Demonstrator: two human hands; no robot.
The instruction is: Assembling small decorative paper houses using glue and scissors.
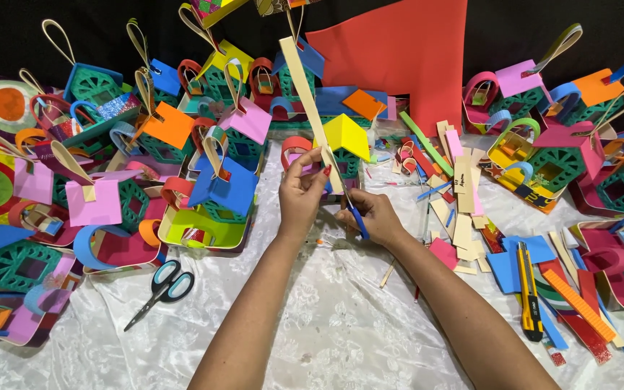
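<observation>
My left hand [300, 189] pinches the lower end of a long cream foam strip [305, 90] that stands up and leans to the upper left. My right hand [370, 215] grips blue-handled scissors [356, 217], whose blades meet the strip near my left fingers. Both hands hover above a white lace cloth [312, 325], in front of a yellow foam house roof [347, 135].
Many coloured foam houses with loop handles crowd the left [204, 144] and right [565, 159]. A second pair of scissors [160, 289] lies at the lower left. A yellow utility knife [529, 289] and foam strips and offcuts [464, 202] lie on the right. A large red foam sheet [413, 50] stands behind.
</observation>
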